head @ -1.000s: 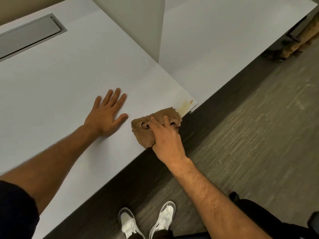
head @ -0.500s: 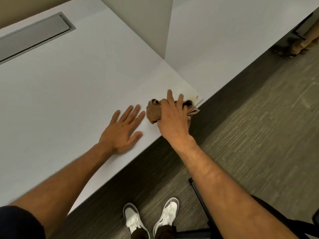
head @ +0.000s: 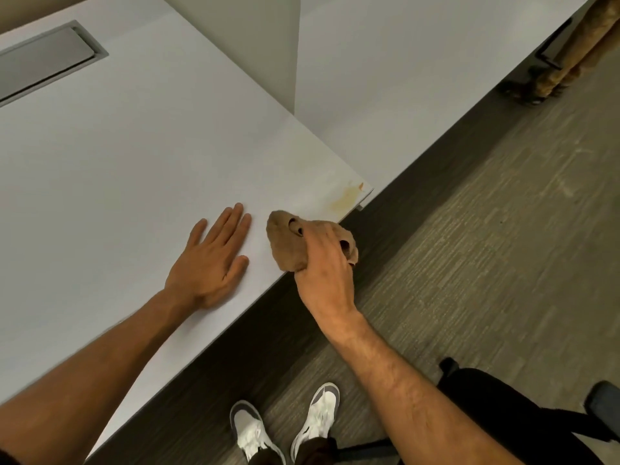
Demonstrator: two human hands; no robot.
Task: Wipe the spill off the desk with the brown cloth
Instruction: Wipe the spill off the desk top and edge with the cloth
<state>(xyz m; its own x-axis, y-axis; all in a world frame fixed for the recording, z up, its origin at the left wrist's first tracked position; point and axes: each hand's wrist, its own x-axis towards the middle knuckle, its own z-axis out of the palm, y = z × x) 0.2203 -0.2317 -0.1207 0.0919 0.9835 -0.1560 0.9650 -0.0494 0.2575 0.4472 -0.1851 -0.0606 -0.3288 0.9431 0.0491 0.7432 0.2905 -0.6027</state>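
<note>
Two hands are at the worktop [head: 100, 169]: the left hand [head: 209, 263] lies flat and released on the surface, while the right hand [head: 323, 270] clenches the bunched brown cloth [head: 288, 239] at the near edge. A yellowish spill [head: 345, 199] sits just beyond, near the corner. Wiping well likely means pressing the cloth flat, sweeping over the stain and inward from the edge.

brown cloth [head: 288, 243]: bunched, desk [head: 117, 162] edge | spill [head: 345, 198]: yellowish smear, corner
</note>
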